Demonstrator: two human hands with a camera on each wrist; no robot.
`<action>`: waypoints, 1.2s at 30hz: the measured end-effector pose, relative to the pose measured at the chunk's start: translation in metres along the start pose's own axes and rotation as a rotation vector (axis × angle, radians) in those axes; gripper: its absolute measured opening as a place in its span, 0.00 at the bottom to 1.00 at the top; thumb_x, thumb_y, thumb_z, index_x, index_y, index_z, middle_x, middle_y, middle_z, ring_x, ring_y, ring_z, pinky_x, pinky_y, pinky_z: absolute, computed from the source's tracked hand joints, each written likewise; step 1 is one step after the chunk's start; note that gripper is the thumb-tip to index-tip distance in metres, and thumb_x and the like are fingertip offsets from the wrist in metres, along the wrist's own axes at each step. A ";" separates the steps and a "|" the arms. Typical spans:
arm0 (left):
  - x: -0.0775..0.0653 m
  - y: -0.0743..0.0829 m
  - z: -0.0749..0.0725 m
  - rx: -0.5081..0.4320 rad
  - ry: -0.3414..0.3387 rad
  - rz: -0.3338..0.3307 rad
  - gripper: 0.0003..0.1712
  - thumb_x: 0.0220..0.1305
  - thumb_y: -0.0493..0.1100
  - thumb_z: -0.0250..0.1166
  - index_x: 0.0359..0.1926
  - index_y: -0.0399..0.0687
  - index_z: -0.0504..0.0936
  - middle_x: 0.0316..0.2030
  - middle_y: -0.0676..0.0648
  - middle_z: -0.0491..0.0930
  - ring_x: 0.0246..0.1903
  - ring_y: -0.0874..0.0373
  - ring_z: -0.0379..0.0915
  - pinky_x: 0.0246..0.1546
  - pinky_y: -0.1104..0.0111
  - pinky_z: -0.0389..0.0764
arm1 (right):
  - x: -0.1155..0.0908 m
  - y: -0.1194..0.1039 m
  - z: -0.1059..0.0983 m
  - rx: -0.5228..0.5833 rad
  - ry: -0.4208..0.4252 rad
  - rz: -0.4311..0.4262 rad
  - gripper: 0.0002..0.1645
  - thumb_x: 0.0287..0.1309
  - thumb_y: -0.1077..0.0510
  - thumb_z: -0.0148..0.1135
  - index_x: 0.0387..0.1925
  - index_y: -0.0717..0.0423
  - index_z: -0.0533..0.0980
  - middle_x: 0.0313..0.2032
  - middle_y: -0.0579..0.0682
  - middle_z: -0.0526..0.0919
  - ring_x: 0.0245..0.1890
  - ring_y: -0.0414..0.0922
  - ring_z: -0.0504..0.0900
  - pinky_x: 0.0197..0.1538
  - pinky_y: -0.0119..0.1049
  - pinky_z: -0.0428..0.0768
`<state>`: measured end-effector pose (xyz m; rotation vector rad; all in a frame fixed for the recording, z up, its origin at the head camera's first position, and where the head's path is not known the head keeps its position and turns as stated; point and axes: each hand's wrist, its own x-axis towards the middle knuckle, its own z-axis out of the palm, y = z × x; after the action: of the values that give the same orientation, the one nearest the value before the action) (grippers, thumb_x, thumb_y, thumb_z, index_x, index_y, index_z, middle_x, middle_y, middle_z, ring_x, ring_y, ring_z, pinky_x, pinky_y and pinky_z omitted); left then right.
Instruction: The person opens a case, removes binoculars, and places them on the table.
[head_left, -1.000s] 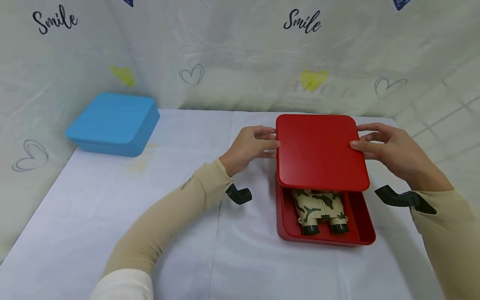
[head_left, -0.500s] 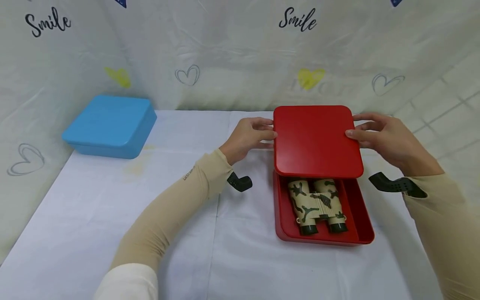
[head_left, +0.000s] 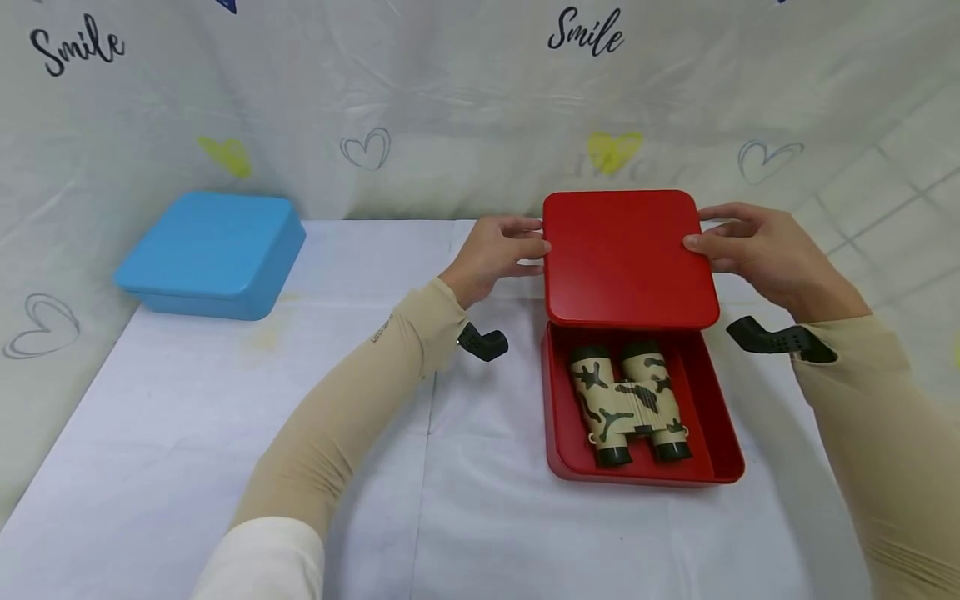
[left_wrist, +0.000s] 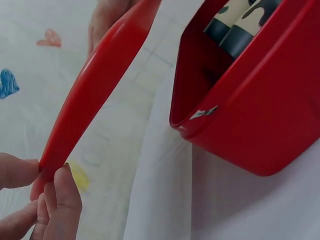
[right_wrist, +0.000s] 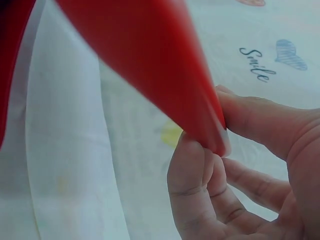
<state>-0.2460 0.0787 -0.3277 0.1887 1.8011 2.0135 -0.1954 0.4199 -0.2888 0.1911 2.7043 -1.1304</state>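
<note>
A red lid is pinched at its two sides, by my left hand on the left edge and my right hand on the right. In the left wrist view the lid is clear of the box, thumb on one face and fingers on the other. The right wrist view has the same kind of pinch on the lid's edge. Below it the red box stands uncovered on the table. Binoculars with a camouflage pattern and dark ends lie inside, towards the box's left side.
A closed blue box sits at the back left of the white-covered table. Behind the table hangs a pale curtain printed with hearts and "Smile". Black straps show at both cuffs.
Both hands have carried the lid back and away from the box, so the whole of the binoculars now shows. The box, binoculars and blue box have stayed in place.
</note>
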 end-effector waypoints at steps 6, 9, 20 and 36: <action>0.009 -0.001 -0.005 0.014 0.017 -0.018 0.29 0.69 0.35 0.66 0.69 0.38 0.74 0.59 0.40 0.81 0.49 0.52 0.85 0.52 0.57 0.89 | 0.012 -0.005 0.001 0.029 -0.006 0.004 0.52 0.65 0.32 0.63 0.80 0.51 0.57 0.51 0.37 0.77 0.39 0.32 0.85 0.40 0.19 0.81; 0.013 0.000 -0.006 0.021 0.033 -0.020 0.29 0.69 0.36 0.66 0.70 0.38 0.74 0.61 0.41 0.81 0.50 0.52 0.85 0.53 0.57 0.89 | 0.019 -0.006 0.001 0.007 0.002 0.001 0.52 0.65 0.31 0.62 0.80 0.50 0.57 0.55 0.42 0.77 0.39 0.32 0.85 0.45 0.23 0.84; 0.029 -0.006 -0.009 0.028 0.085 -0.022 0.28 0.69 0.34 0.66 0.68 0.38 0.76 0.57 0.41 0.80 0.46 0.55 0.84 0.50 0.60 0.90 | 0.044 -0.003 0.007 0.111 -0.030 0.019 0.53 0.63 0.33 0.66 0.80 0.51 0.57 0.50 0.37 0.78 0.38 0.32 0.87 0.44 0.20 0.84; 0.038 -0.029 -0.008 0.110 0.111 -0.083 0.23 0.69 0.36 0.66 0.64 0.36 0.78 0.59 0.38 0.82 0.51 0.51 0.85 0.57 0.60 0.87 | 0.066 0.020 0.018 0.122 -0.217 0.054 0.51 0.69 0.40 0.63 0.81 0.57 0.52 0.51 0.37 0.80 0.43 0.33 0.88 0.52 0.30 0.88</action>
<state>-0.2771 0.0883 -0.3644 0.0345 1.9561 1.9036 -0.2529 0.4240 -0.3309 0.1493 2.4297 -1.2249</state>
